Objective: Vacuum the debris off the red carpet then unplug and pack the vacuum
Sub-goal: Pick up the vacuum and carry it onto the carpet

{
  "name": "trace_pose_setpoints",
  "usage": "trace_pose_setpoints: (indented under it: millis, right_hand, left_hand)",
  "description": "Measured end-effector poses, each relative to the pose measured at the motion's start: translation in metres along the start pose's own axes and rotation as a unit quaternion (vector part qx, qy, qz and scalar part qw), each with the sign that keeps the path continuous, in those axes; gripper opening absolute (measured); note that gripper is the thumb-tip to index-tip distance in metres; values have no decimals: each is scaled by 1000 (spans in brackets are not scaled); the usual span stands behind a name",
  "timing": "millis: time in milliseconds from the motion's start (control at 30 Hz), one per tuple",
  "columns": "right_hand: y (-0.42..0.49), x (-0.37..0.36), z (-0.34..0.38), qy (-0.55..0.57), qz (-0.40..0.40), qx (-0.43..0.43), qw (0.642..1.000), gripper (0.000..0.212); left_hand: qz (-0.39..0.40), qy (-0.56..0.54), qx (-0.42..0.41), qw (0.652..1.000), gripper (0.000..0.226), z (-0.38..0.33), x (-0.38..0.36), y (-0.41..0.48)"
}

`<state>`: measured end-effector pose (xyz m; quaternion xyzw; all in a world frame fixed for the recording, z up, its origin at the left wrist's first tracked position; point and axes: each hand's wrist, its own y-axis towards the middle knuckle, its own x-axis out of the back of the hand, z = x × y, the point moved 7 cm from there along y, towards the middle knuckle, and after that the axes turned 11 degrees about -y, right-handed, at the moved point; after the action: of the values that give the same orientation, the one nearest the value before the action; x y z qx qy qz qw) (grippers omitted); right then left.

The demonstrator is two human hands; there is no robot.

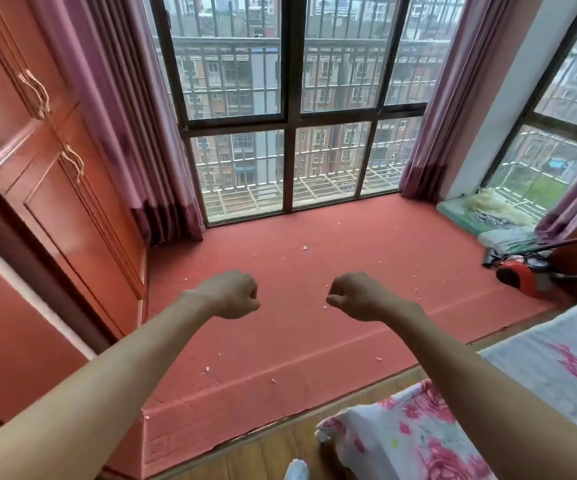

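Observation:
The red carpet (349, 244) covers a raised platform in front of the big window. Small pale bits of debris (304, 247) lie scattered over it, some near its front step. A red and black vacuum (522, 277) rests on the carpet at the far right, with a black hose or cord arching over it. My left hand (233, 294) and my right hand (356, 296) are stretched out side by side above the middle of the carpet. Both are curled into loose fists with nothing in them. Neither touches the vacuum.
Red wooden wardrobe doors (48, 174) line the left side. Pink curtains (134, 133) hang at both window edges. A bed with a floral cover (415, 441) stands at the lower right on the wooden floor (266, 452). Folded cloths (488, 209) lie at the far right sill.

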<state>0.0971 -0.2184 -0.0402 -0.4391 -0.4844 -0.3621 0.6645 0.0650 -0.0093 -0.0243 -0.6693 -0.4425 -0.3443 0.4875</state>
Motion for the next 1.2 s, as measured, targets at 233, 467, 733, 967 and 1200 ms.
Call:
trace_pose_setpoints:
  millis: [233,467,733,967,1200]
  right_hand:
    - [133,10,-25,10,25,-1,1000,29]
    - [248,45,-21,-22,25,32,999,27]
    - [360,62,-5,-72,47,45,995,36]
    - [470,92,-11,-56,44,0,997,34]
    - [533,116,-43,-27,36,-73,996,31]
  left_hand:
    - [16,3,40,999,28,36,47,104]
    - [-1,6,61,998,29,62,98,183]
    - [0,6,70,998,30,117,139,269]
    - [3,-21,12,1000,28,156,190,392]
    - [15,-13,-89,996,29,152,234,501]
